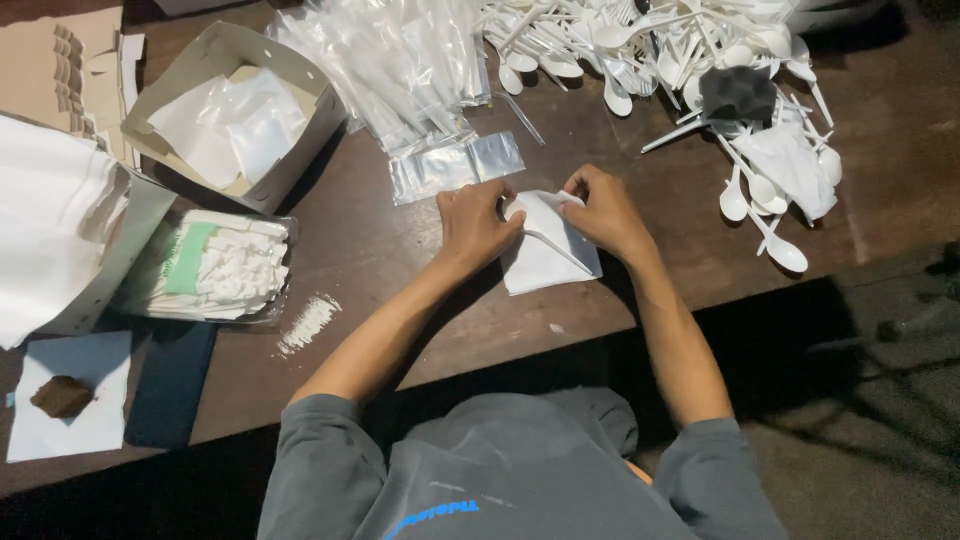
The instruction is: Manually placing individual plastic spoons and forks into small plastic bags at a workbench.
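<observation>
Work surface: a dark brown wooden table (400,250), scuffed, with a smear of white powder (308,322) near its front edge. Lighting is dim; the floor (880,400) to the right falls into shadow and little of the room can be made out.

Both hands rest on a white paper napkin (545,262) lying flat at the table's centre front. The left hand (475,222) presses the napkin's left edge, fingers curled together on the fold. The right hand (603,210) pinches the upper right corner, fingertips closed on the paper. A slim white plastic utensil (556,248) lies diagonally across the napkin; its type is unclear from this view.

Just beyond the hands sits a stack of clear plastic sleeves (410,70). A heap of white plastic spoons (690,70) occupies the far right. At left stand an open cardboard box (235,110) holding white sheets, a wrapped bundle of white items (215,265), and a pile of napkins (50,230).
</observation>
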